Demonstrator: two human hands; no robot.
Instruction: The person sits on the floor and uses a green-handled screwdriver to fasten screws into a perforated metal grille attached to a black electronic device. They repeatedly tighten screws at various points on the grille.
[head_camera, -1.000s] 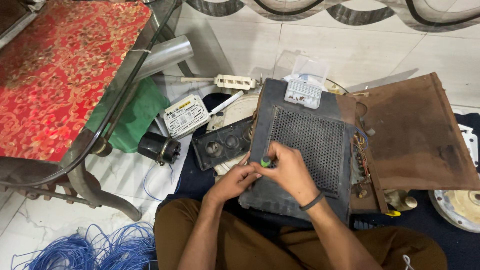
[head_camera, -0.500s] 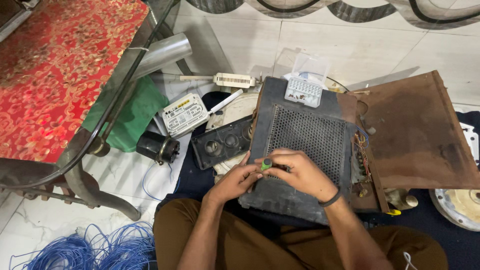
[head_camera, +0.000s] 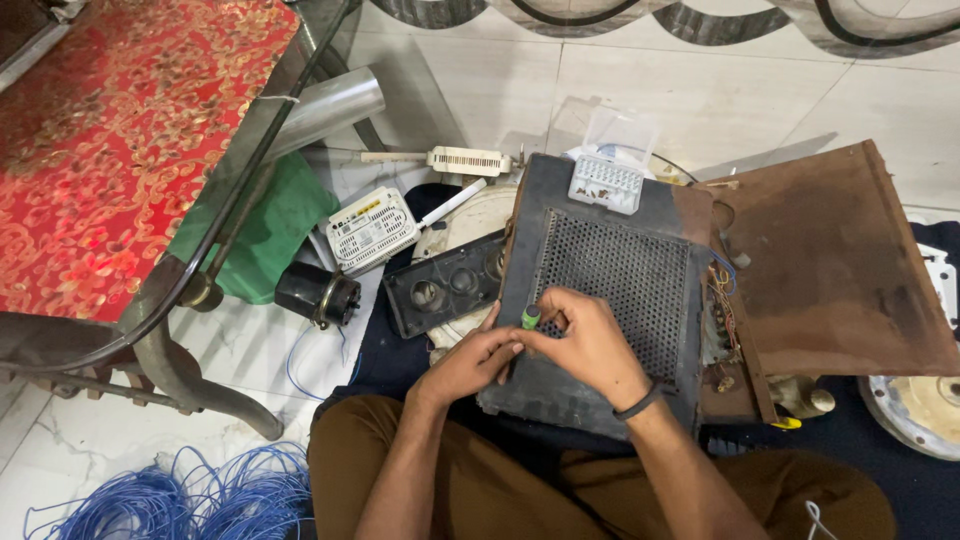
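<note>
Fingers (head_camera: 560, 322) of our right hand (head_camera: 590, 345) pinch the green-capped screwdriver handle (head_camera: 530, 318) upright, so the tip can bear down, while our left hand (head_camera: 470, 362) closes beside it as a brace. Both work at the near left edge of the dark perforated metal case (head_camera: 610, 290), which lies flat on the floor against our knees.

We bring both forearms up from the bottom of the view, bare to the elbows, and they converge. Our left hand (head_camera: 470, 362) lies palm down, fingers stretched rightward. Our right hand (head_camera: 588, 340) curls over, fingertips pinched together touching the left fingers; a dark band circles the right wrist.
</note>
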